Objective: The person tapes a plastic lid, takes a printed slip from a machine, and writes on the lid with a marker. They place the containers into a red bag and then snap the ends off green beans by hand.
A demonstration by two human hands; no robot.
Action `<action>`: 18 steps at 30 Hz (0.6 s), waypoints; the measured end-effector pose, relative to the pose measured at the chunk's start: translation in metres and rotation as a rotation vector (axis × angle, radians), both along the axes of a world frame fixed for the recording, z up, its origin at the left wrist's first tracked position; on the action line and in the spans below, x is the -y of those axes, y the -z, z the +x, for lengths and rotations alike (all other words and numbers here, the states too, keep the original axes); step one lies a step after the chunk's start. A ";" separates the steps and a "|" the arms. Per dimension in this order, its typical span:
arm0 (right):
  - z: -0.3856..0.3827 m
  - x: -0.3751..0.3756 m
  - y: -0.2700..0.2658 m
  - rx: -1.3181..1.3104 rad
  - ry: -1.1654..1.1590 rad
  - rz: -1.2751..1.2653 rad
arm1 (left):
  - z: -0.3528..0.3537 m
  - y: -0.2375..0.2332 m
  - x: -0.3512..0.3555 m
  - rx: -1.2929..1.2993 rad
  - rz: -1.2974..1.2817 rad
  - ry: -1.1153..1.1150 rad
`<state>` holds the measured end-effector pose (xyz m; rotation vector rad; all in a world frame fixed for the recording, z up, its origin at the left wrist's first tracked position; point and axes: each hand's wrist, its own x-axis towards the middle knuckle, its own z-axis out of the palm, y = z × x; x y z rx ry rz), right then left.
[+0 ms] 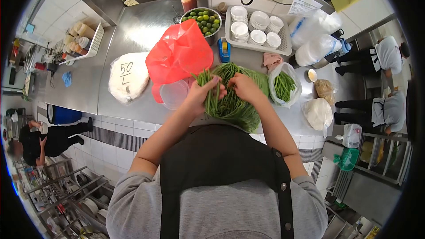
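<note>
A bunch of thin green stalks point(211, 102) is gripped in my left hand point(201, 96), the thumb lying across it. My right hand point(245, 87) pinches at the larger heap of long green stalks point(230, 71), its fingertips down among them. This heap lies in an opened clear plastic bag point(252, 121) on the steel counter, close to my apron. Beside my left hand are a red plastic bag point(179, 55) and a round clear plastic container point(174, 94). To the right of the heap stands a white bag point(295, 96) with cut green pieces inside.
Behind are a bowl of limes point(203, 21), a tape dispenser point(224, 49) and a crate point(279, 46) of stacked white dishes. A white package point(128, 78) marked 50 lies left. Three people stand farther off, one left point(48, 141), two right.
</note>
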<state>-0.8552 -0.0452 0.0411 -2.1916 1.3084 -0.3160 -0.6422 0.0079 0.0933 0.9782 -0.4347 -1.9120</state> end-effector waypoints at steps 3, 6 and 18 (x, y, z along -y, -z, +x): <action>-0.002 -0.002 0.012 -0.079 -0.063 -0.075 | -0.002 0.012 -0.024 0.070 0.116 0.102; -0.004 0.003 0.018 -0.037 -0.074 -0.110 | 0.001 0.035 -0.039 0.039 0.119 0.185; 0.008 0.004 -0.063 0.188 -0.027 0.060 | -0.019 0.066 0.013 1.182 -0.860 0.056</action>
